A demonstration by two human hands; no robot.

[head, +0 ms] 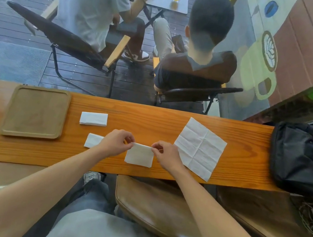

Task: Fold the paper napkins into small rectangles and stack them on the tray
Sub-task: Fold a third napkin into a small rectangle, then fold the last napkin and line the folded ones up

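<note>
Two hands, the left hand (115, 142) and right hand (166, 155), each pinch a top corner of the napkin (139, 155) on the tabletop (171, 121), probably lining up edges. Both grips are clenched on it. The tray (32, 133) sits empty, left.

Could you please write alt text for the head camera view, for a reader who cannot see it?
Two bare hands, left hand and right hand, pinch the far edge of a half-folded napkin on a wooden counter. An empty tray sits left; an unfolded napkin lies right.
</note>
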